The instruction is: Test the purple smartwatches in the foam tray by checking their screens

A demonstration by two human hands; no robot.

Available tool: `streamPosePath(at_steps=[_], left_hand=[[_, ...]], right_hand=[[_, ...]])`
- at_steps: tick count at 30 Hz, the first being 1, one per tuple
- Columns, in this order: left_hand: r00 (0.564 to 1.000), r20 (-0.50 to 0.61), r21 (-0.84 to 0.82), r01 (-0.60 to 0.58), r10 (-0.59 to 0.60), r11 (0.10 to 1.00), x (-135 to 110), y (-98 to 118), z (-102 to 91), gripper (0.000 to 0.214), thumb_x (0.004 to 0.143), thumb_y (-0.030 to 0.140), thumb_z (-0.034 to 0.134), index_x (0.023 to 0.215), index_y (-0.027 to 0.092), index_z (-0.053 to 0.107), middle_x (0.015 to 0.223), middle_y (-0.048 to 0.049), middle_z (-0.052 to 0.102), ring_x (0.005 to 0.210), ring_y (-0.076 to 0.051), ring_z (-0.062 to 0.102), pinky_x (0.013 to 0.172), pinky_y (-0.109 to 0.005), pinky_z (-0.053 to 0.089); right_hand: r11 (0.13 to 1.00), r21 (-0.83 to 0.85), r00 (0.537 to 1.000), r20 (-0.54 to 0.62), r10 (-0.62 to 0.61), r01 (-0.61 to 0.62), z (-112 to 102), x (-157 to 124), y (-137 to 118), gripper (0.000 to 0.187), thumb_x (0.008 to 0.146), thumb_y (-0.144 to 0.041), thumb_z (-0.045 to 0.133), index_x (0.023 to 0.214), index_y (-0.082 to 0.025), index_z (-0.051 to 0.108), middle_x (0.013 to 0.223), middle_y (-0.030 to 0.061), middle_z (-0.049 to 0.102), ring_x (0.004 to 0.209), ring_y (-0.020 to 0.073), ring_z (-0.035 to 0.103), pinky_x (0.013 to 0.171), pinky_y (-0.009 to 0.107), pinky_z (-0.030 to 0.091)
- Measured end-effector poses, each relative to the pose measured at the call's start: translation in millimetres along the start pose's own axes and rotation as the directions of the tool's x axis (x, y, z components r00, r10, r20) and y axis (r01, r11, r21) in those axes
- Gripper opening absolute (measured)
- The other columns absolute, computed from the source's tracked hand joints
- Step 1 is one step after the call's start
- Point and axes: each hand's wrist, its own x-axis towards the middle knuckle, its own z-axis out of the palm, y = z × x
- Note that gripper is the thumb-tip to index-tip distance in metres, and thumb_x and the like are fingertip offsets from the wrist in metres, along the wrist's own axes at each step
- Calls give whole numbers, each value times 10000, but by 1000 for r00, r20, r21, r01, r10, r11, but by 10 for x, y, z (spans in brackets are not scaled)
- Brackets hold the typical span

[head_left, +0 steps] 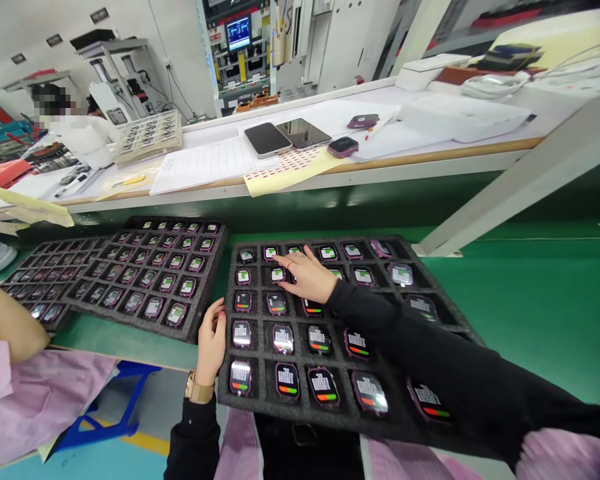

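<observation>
A black foam tray [300, 360] with rows of square compartments lies before me, holding several smartwatch bodies with purple cases and lit screens. My right hand [310, 275] reaches over its upper rows, fingers stretched out. The index fingertip is at a watch [271, 253] in the top row; another watch [277, 275] sits just below the fingers. Many screens in the lower rows, such as this watch [287, 381], show text with red and green bars. My left hand [211, 340], with loosely bent fingers, rests against the tray's left edge. My right sleeve hides some compartments.
More watch-filled foam trays [193, 313] stand to the left, beside a co-worker's arm [10, 313]. Behind, a raised shelf [370, 170] carries two phones [267, 140], papers and two watches [343, 147]. A slanted white post [500, 180] rises on the right.
</observation>
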Motion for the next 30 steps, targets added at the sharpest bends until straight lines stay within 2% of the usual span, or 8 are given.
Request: streamPosePath(at_steps=[3, 8, 12, 15, 17, 21, 26, 30], left_hand=[[1000, -4, -3, 4, -4, 1000, 3, 5, -5, 384, 971, 412, 515, 1275, 204, 622, 1235, -104, 684, 1136, -221, 649, 1020, -373, 500], [1000, -2, 1, 7, -7, 1000, 14, 2, -10, 371, 968, 394, 510, 1256, 197, 634, 1252, -105, 686, 1137, -223, 649, 1019, -377, 500], [1000, -5, 12, 12, -11, 1000, 20, 5, -9, 361, 963, 381, 504, 1234, 189, 647, 1271, -107, 679, 1162, -228, 635, 1051, -391, 480], [1000, -6, 16, 14, -14, 1000, 22, 12, -3, 357, 960, 376, 502, 1218, 184, 657, 1270, -110, 682, 1172, -233, 633, 1052, -395, 481], [1000, -9, 17, 13, -13, 1000, 20, 14, -1, 352, 960, 373, 503, 1212, 183, 660, 1264, -110, 685, 1170, -233, 635, 1043, -391, 488], [1000, -12, 19, 14, -13, 1000, 16, -1, -3, 346, 965, 370, 498, 1211, 192, 663, 1261, -105, 689, 1158, -229, 643, 1030, -382, 496], [1000, -5, 19, 12, -12, 1000, 20, -33, -8, 345, 966, 365, 505, 1228, 195, 652, 1247, -99, 691, 1139, -222, 648, 1029, -380, 494], [1000, -1, 19, 1, -1, 1000, 25, -42, -9, 349, 974, 345, 485, 1254, 197, 632, 1222, -99, 696, 1116, -210, 658, 994, -360, 512]], right_hand=[[1000, -9, 999, 33, -6, 6, 51, 70, 6, 581, 849, -210, 700, 1395, -88, 543, 1214, 197, 660, 1185, 375, 601, 1141, 713, 261], [1000, -5, 998, 63, -15, 16, 72, 59, 85, 496, 894, -238, 678, 1368, -155, 560, 1262, 155, 654, 1214, 335, 588, 1161, 696, 236], [999, -9, 995, 100, -31, 32, 23, 58, 134, 586, 883, -274, 722, 1419, -151, 520, 1239, 150, 670, 1238, 360, 561, 1145, 727, 229], [999, -22, 993, 108, -38, 41, 2, 118, 116, 611, 832, -253, 761, 1390, -110, 557, 1182, 166, 685, 1219, 376, 566, 1171, 699, 199], [999, -27, 994, 102, -37, 40, 14, 166, 100, 580, 795, -248, 776, 1327, -93, 608, 1161, 180, 684, 1201, 384, 572, 1180, 676, 200], [1000, -1, 997, 71, -24, 24, 89, 196, 121, 505, 752, -269, 786, 1221, -131, 661, 1129, 157, 691, 1162, 376, 596, 1160, 666, 260], [999, 41, 999, 7, -32, 32, 182, 117, 195, 481, 781, -288, 778, 1225, -159, 644, 1126, 130, 696, 1126, 341, 628, 1144, 630, 325], [995, 55, 996, -30, -82, 84, 169, 50, 207, 497, 857, -310, 748, 1313, -187, 593, 1100, 101, 721, 1166, 330, 612, 1164, 672, 270]])
